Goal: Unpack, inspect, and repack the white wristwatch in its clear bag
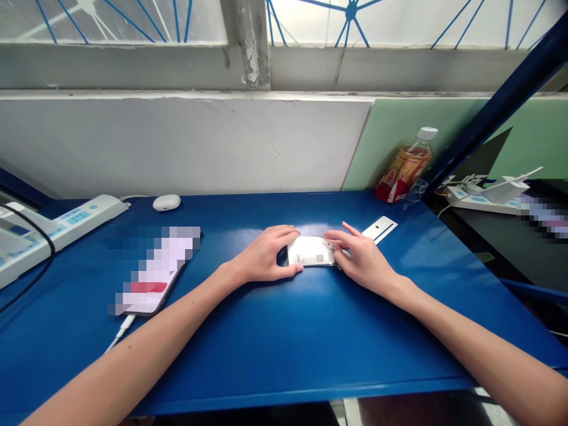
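Note:
A small white packet in clear, shiny wrapping lies on the blue table, with a printed square code on its face. Round its left end goes my left hand, thumb at the near edge and fingers at the far edge. My right hand pinches the packet's right end between thumb and index finger, with another finger raised. Partly behind the right hand is a white card with a dark stripe and a small dark spot.
On the left are a phone with a white cable, a white earphone case and a power strip. A drink bottle leans at the back right beside a blue post.

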`<move>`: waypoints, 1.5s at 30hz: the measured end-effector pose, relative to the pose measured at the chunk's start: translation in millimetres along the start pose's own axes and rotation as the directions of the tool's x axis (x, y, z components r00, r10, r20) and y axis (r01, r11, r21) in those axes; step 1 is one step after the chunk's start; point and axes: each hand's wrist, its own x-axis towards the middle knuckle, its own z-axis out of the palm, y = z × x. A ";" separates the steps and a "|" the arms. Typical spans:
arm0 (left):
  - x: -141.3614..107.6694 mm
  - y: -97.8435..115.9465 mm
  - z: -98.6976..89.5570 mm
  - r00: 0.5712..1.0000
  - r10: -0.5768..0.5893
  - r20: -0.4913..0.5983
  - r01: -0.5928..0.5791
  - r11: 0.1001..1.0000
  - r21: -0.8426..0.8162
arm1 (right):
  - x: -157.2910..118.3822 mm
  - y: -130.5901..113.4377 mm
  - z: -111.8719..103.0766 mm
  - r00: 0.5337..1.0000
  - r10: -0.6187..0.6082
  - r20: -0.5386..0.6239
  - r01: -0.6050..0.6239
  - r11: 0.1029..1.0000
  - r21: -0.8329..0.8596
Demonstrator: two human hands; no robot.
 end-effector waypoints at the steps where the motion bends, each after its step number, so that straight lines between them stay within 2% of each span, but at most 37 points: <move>1: -0.1 -0.2 0.2 1.000 -0.004 -0.002 0.004 1.000 0.001 | 0.2 1.8 -0.2 1.000 0.018 -0.011 -0.018 1.000 0.025; 4: -1.2 -0.7 0.8 1.000 -0.022 -0.008 0.022 1.000 0.005 | 0.2 6.9 -2.3 1.000 0.005 -0.010 -0.005 0.999 0.049; 13: -1.9 1.2 2.4 0.999 -0.038 0.007 0.038 0.997 0.073 | -0.6 14.3 -11.5 0.971 -0.238 -0.029 0.231 0.961 -0.155; 16: -2.4 1.1 2.1 0.999 -0.033 0.024 0.031 0.996 0.089 | 1.2 17.8 -13.7 0.976 -0.218 0.028 0.220 0.963 -0.159; 20: -3.9 0.8 1.6 0.999 -0.007 0.048 0.001 0.992 0.122 | 1.6 21.1 -14.0 0.974 -0.167 0.150 0.179 0.981 -0.071; 26: -4.0 1.6 2.5 0.996 -0.050 0.073 0.039 0.989 0.142 | 1.4 21.5 -14.5 0.964 -0.159 0.214 0.166 0.986 -0.013; 41: -3.4 -0.5 2.7 1.000 0.008 0.001 -0.008 0.999 0.043 | -0.8 29.1 -14.0 0.954 -0.221 0.205 0.223 0.975 0.010; 45: -3.0 0.6 1.5 1.000 0.014 0.001 -0.014 0.999 0.035 | -1.7 27.7 -9.0 0.960 -0.227 0.162 0.223 0.974 0.043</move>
